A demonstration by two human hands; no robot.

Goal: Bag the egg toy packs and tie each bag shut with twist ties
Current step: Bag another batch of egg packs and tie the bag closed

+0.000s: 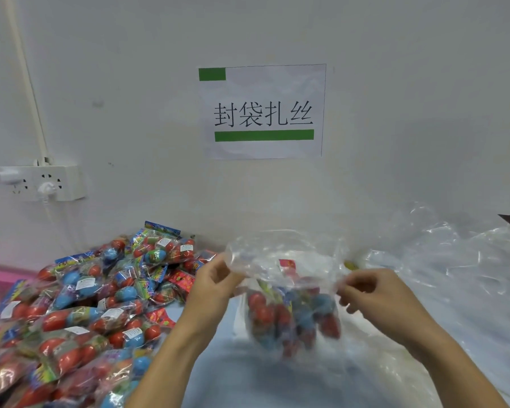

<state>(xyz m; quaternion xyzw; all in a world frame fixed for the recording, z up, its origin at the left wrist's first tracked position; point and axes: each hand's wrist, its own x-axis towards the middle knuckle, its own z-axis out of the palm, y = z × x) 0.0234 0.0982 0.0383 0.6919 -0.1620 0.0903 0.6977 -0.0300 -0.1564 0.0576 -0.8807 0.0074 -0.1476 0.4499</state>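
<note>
Bag (289, 290) loaded, mouth pinched by left hand (215, 278) at 9 o'clock, right hand (368, 290) at 3. Risk: film slips, packs spill.

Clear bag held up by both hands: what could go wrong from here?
1. The clear bag hangs loaded with egg toy packs, held only by the left hand and right hand pinching its top edges. A slip could dump the load.
2. The mouth looks open and no twist tie is plainly visible, so closing may need one hand to let go.
3. The pile of packs lies close on the left; a swing could knock it.
</note>
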